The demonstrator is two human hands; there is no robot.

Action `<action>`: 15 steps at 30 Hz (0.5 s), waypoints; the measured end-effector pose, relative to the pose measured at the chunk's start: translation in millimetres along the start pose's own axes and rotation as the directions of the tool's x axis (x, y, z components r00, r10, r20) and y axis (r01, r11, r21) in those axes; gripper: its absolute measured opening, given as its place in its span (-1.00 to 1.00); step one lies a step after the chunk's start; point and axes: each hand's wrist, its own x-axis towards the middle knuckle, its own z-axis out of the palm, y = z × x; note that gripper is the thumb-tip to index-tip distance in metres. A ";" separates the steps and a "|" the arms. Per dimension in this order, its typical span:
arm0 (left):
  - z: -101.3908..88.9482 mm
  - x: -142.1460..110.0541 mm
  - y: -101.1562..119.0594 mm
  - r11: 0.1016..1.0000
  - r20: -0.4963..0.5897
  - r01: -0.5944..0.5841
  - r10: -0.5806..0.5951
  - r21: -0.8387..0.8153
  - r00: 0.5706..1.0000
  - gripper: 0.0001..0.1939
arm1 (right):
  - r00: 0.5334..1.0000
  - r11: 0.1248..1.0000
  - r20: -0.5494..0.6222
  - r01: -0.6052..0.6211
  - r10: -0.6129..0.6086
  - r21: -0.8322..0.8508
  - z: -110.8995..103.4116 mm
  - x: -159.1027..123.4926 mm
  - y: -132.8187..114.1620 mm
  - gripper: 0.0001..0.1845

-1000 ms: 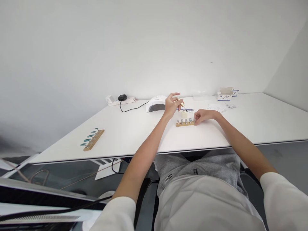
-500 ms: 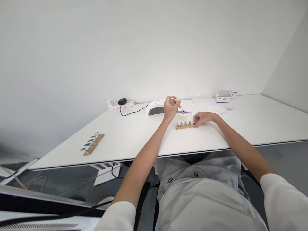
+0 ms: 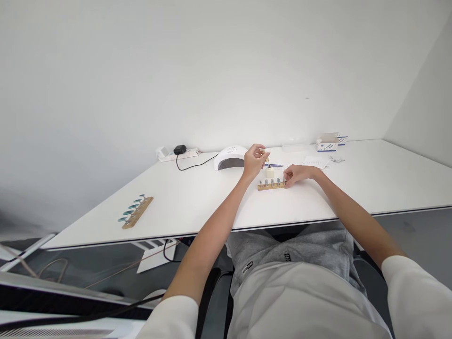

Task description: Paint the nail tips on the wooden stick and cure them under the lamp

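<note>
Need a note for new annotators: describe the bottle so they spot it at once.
On the white table, find the wooden strip at the person's right hand. Just beyond it, below the gold cap in the left hand, stands a small bottle. Its squat, cream body sets it apart from the slim blue things behind it and the row of upright tips in front.

Wooden strip [image 3: 270, 186] — right end hidden by right hand [image 3: 296, 174], box [image 3: 326, 147] lettering too small
</note>
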 end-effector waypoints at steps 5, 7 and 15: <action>1.4 -3.0 0.1 0.998 0.097 0.035 -0.040 0.051 0.994 -0.81 | 1.000 1.000 -0.017 -0.009 0.008 -0.019 0.6 -0.7 -1.7 -0.55; 2.0 -3.7 -0.2 0.995 0.127 0.064 -0.074 0.082 0.989 -0.82 | 1.000 1.000 -0.023 -0.013 0.013 -0.019 1.0 -1.1 -2.6 -0.54; 2.1 -3.9 0.4 0.990 0.193 0.113 -0.127 0.084 0.973 -0.83 | 1.000 1.000 -0.015 -0.021 0.020 -0.016 0.5 -0.8 -2.3 -0.54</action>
